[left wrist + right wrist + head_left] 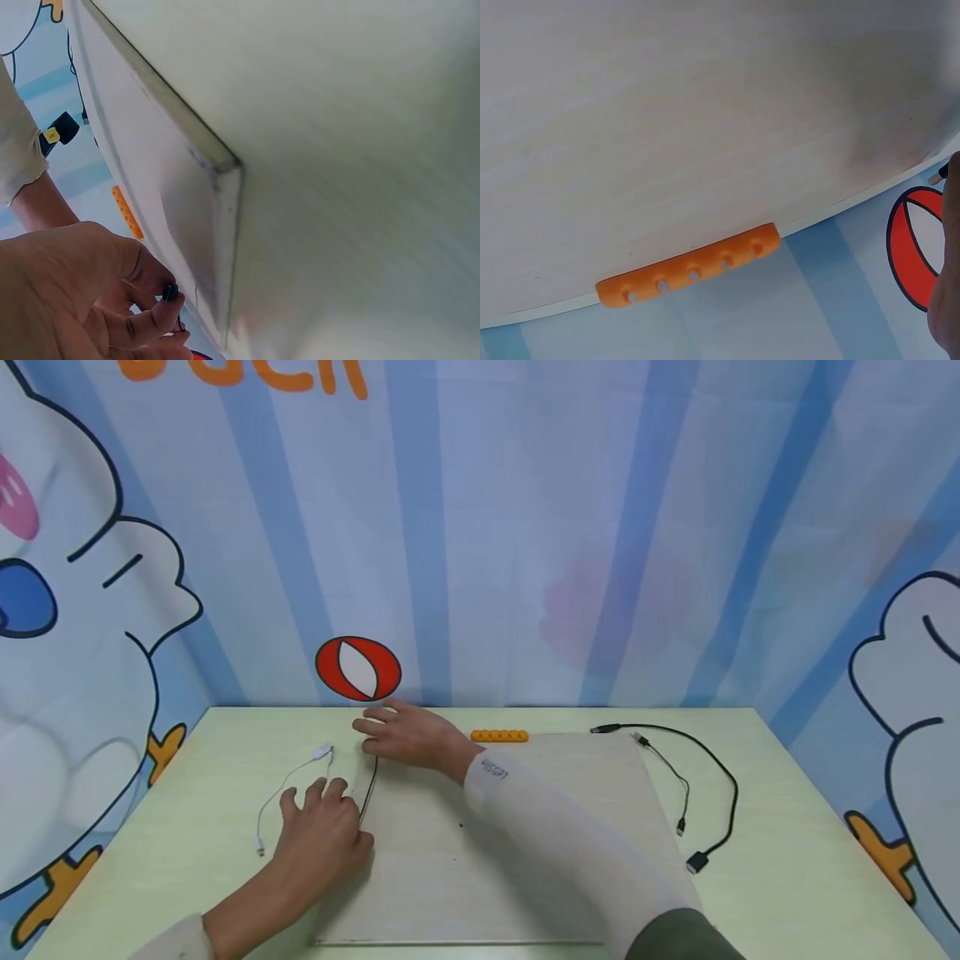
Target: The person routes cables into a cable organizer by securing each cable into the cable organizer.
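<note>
A short dark cable [368,793] runs between my two hands over the left side of a pale wooden board [540,893]. My left hand [322,839], nearer to me, pinches the black plug [170,292] at one end between thumb and fingertip, as the left wrist view shows. Farther back, my right hand [408,737] holds the other end near the board's far left corner. In the right wrist view, a black plug with a metal tip [936,177] pokes out beside that hand [946,277]; its fingers are mostly cut off there.
To the left lies a white cable [283,783]. An orange strip with several notches [498,736] sits at the board's far edge. On the right are a short black cable [675,771] and a longer, thicker black cable [731,781]. A printed curtain [510,527] hangs behind the table.
</note>
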`<state>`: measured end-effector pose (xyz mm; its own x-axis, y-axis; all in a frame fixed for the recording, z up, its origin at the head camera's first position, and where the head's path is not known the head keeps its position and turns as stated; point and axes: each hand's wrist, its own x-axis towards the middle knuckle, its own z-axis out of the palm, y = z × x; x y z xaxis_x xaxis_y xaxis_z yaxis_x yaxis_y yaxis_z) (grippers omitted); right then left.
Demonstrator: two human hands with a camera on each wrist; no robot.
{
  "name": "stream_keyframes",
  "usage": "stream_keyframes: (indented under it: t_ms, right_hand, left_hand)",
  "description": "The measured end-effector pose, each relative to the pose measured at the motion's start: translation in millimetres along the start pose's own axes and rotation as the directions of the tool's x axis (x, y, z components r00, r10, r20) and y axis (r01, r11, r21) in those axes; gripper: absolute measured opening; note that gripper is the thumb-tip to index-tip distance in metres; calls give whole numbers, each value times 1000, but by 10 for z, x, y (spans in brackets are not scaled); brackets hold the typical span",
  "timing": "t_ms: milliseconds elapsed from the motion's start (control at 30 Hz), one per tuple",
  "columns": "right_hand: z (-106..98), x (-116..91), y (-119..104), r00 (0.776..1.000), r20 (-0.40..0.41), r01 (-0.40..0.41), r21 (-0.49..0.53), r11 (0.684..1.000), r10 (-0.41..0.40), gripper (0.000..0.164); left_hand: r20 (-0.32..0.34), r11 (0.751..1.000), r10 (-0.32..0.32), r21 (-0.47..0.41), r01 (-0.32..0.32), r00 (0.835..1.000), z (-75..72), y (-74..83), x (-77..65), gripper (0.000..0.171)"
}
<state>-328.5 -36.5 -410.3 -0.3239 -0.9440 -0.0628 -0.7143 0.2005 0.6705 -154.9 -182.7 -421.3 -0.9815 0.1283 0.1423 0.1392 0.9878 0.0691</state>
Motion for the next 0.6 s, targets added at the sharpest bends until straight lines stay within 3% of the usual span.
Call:
stream_keyframes:
  t_ms: [433, 600]
  right_hand:
    - [49, -175, 84, 1000, 10, 11, 24, 1000, -11, 44]
    - [74, -249, 109, 1000, -5, 1, -35, 999, -1, 42]
  left_hand:
    - [6, 1000, 23, 13, -23, 1000, -9, 179, 89, 19]
    - [10, 999, 32, 17, -32, 999, -18, 257, 120, 20]
